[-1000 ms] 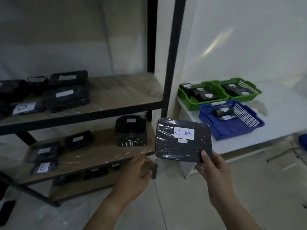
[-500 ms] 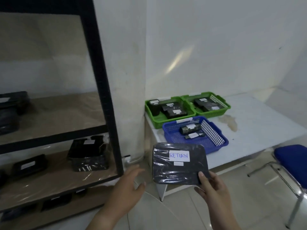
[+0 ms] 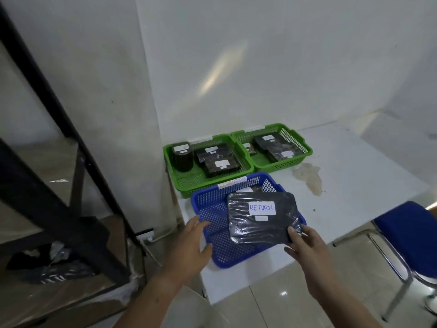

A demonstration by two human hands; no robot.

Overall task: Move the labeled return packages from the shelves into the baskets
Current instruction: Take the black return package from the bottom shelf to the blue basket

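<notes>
A flat black plastic-wrapped package (image 3: 262, 218) with a white label reading RETURN hangs over the blue basket (image 3: 212, 209). My right hand (image 3: 307, 247) grips its lower right corner. My left hand (image 3: 191, 242) is open, fingers spread, at the blue basket's left front rim, touching nothing I can make out. Behind the held package another wrapped parcel lies in the blue basket, mostly hidden. Two green baskets, the left (image 3: 189, 181) and the right (image 3: 298, 157), stand behind, each holding several black labelled packages.
The baskets sit on a white table (image 3: 354, 185) against the wall, with a brownish stain near its middle. A blue chair (image 3: 409, 235) stands at the right. The black metal shelf frame (image 3: 59, 204) with wooden boards is at the left; a wall socket and cable lie behind it.
The view has swung right from the shelves to the table. My right hand has carried the RETURN package forward until it is over the blue basket; my left hand has come up to the basket's rim.
</notes>
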